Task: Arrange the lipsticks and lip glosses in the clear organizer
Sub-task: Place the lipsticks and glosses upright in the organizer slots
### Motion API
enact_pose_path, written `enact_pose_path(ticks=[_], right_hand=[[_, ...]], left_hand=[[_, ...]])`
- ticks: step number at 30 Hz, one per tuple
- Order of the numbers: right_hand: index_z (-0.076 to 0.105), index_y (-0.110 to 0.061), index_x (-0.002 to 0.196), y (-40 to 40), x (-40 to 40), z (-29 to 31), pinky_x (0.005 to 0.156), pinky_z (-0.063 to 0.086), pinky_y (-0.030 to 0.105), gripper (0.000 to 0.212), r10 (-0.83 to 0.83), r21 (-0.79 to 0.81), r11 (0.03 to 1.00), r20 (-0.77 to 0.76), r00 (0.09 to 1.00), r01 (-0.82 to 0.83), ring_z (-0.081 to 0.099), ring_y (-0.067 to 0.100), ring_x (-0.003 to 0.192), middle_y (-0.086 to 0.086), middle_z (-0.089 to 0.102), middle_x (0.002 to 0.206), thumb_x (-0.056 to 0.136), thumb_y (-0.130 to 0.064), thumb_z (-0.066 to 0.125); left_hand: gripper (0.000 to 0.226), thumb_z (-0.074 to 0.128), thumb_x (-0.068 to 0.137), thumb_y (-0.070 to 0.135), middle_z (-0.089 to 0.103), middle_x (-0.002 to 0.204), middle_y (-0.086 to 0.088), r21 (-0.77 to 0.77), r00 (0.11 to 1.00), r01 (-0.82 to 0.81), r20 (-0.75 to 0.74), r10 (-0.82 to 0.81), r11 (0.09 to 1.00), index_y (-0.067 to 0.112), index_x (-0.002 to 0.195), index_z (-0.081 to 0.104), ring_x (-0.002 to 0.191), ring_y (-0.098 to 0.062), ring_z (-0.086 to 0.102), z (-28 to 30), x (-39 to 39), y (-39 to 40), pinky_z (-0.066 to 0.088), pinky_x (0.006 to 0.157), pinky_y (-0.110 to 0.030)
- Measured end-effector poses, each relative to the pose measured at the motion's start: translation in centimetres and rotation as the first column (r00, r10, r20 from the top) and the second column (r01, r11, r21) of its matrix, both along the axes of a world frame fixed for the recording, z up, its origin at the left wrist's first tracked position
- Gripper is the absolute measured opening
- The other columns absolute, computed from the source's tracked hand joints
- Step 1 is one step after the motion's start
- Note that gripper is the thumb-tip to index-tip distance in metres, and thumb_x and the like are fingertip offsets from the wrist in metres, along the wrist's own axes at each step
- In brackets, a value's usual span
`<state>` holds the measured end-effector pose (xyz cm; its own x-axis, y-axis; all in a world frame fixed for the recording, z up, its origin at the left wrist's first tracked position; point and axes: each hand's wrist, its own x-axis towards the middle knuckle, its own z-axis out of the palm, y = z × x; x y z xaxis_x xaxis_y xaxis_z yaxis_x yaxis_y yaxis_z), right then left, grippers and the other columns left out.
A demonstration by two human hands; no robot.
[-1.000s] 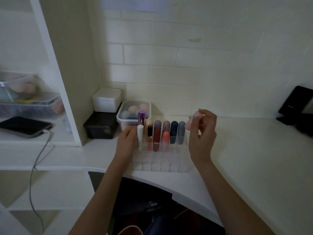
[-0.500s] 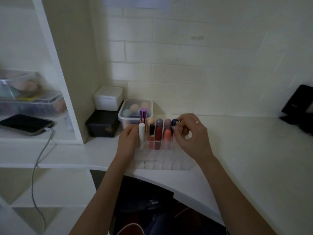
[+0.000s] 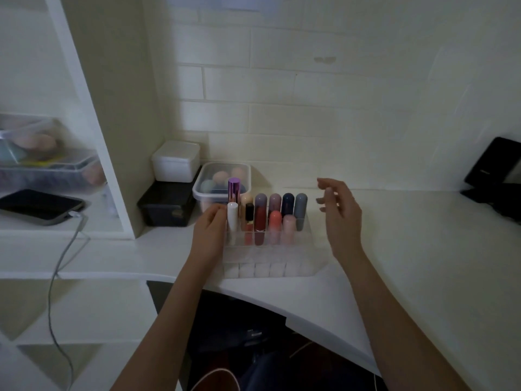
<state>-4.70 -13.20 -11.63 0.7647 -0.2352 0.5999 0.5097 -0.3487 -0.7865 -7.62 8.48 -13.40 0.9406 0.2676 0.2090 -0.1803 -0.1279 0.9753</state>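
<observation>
The clear organizer (image 3: 277, 256) stands on the white worktop (image 3: 408, 263), near its curved front edge. Its two back rows hold upright tubes; the front rows look empty. In the far row stand a purple metallic tube (image 3: 234, 190), a beige one (image 3: 246, 199), then mauve, plum, navy and grey-blue lipsticks (image 3: 300, 210). In the row before it stand a white tube (image 3: 232, 220), a black-capped lip gloss (image 3: 249, 221), a dark red gloss (image 3: 260, 225), a coral lipstick (image 3: 275, 225) and a pale pink lipstick (image 3: 289, 227).

The left hand (image 3: 210, 231) rests against the left side of the organizer, its fingers curled just beside the white tube; I cannot tell if this grip presses on the tube or only on the wall. The right hand (image 3: 339, 214) hangs in the air to the right of the organizer, its grip loose and wide, fingers spread, with nothing in it.

Behind the organizer sits a lidded container of makeup sponges (image 3: 222, 182).
</observation>
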Motion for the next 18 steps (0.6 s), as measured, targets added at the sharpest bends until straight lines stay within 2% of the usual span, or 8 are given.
enact_pose_path(ticks=[3, 7, 10, 12, 13, 14, 16, 18], right_hand=[[0.062, -0.028, 0.109, -1.1, 0.6, -1.1, 0.089, 0.045, 0.018, 0.024, 0.174, -0.208, 0.952, -0.237, 0.956, -0.224, 0.061, -0.001, 0.097, -0.009, 0.066, 0.110, 0.099, -0.019, 0.042], [0.068, -0.033, 0.100, -1.2, 0.6, -1.4, 0.098, 0.048, 0.033, 0.022, 0.190, -0.496, 0.766, -0.433, 0.881, -0.409, 0.066, 0.008, 0.101, -0.007, 0.071, 0.108, 0.096, -0.036, 0.047], [0.065, -0.032, 0.096, -1.1, 0.5, -0.4, 0.092, 0.053, 0.030, 0.019, 0.220, -0.462, 0.684, -0.607, 0.764, -0.565, 0.066, 0.011, 0.095, 0.003, 0.068, 0.118, 0.097, -0.024, 0.047], [0.063, -0.020, 0.105, -0.8, 0.2, 0.3, 0.071, 0.057, 0.022, 0.020, 0.436, -0.149, 0.693, -0.693, 0.575, -0.705, 0.065, 0.013, 0.088, 0.003, 0.066, 0.115, 0.097, -0.011, 0.047], [0.061, -0.015, 0.107, -0.9, 0.4, 0.6, 0.066, 0.056, 0.019, 0.019, 0.476, -0.106, 0.658, -0.709, 0.520, -0.746, 0.064, 0.014, 0.090, -0.001, 0.066, 0.107, 0.095, -0.008, 0.047], [0.059, -0.016, 0.106, -0.9, 0.7, 0.4, 0.065, 0.052, 0.013, 0.019, 0.392, -0.258, 0.603, -0.728, 0.563, -0.755, 0.060, 0.013, 0.093, -0.008, 0.064, 0.098, 0.095, -0.006, 0.048], [0.053, -0.022, 0.113, -1.0, 1.2, 0.8, 0.069, 0.046, 0.007, 0.029, 0.283, -0.195, 0.769, -0.750, 0.598, -0.609, 0.055, 0.009, 0.095, -0.012, 0.058, 0.096, 0.094, 0.000, 0.047], [0.047, -0.031, 0.125, -1.2, 1.7, 0.7, 0.082, 0.047, 0.011, 0.047, 0.302, -0.188, 0.781, -0.722, 0.623, -0.596, 0.057, 0.004, 0.101, -0.009, 0.057, 0.115, 0.092, 0.003, 0.047]], left_hand=[[0.030, 0.039, 0.097, 0.022, 0.065, 0.095, -0.010, 0.004, 0.999, 0.033, -0.024, -0.033, 0.999, 0.004, 0.100, 0.063, 0.087, -0.021, 0.060, 0.0, 0.0, 0.0, 0.047, 0.072, -0.028], [0.030, 0.041, 0.095, 0.030, 0.067, 0.103, -0.010, -0.059, 0.994, 0.073, -0.079, -0.078, 0.996, 0.013, 0.103, 0.065, 0.095, -0.023, 0.062, 0.3, -0.4, 0.4, 0.049, 0.080, -0.035], [0.029, 0.043, 0.094, 0.034, 0.068, 0.103, -0.008, -0.076, 0.990, 0.097, -0.094, -0.104, 0.992, 0.019, 0.100, 0.067, 0.096, -0.023, 0.064, 0.6, -0.7, 0.6, 0.049, 0.080, -0.037], [0.029, 0.044, 0.093, 0.035, 0.069, 0.103, -0.008, -0.085, 0.988, 0.107, -0.098, -0.116, 0.991, 0.021, 0.098, 0.068, 0.096, -0.023, 0.064, 0.7, -0.7, 0.5, 0.049, 0.081, -0.037], [0.029, 0.044, 0.093, 0.036, 0.069, 0.102, -0.007, -0.088, 0.987, 0.110, -0.104, -0.119, 0.990, 0.021, 0.098, 0.068, 0.096, -0.023, 0.065, 0.7, -0.8, 0.5, 0.049, 0.080, -0.037], [0.029, 0.044, 0.093, 0.036, 0.070, 0.102, -0.007, -0.090, 0.987, 0.110, -0.111, -0.120, 0.990, 0.022, 0.098, 0.068, 0.095, -0.022, 0.065, 0.8, -0.8, 0.5, 0.049, 0.078, -0.036], [0.029, 0.044, 0.093, 0.037, 0.070, 0.102, -0.006, -0.093, 0.985, 0.110, -0.119, -0.121, 0.990, 0.023, 0.097, 0.068, 0.095, -0.022, 0.064, 0.9, -0.9, 0.4, 0.049, 0.078, -0.036], [0.028, 0.044, 0.093, 0.037, 0.069, 0.104, -0.007, -0.098, 0.986, 0.106, -0.122, -0.117, 0.990, 0.024, 0.096, 0.068, 0.096, -0.022, 0.064, 1.0, -0.8, 0.2, 0.049, 0.081, -0.037]])
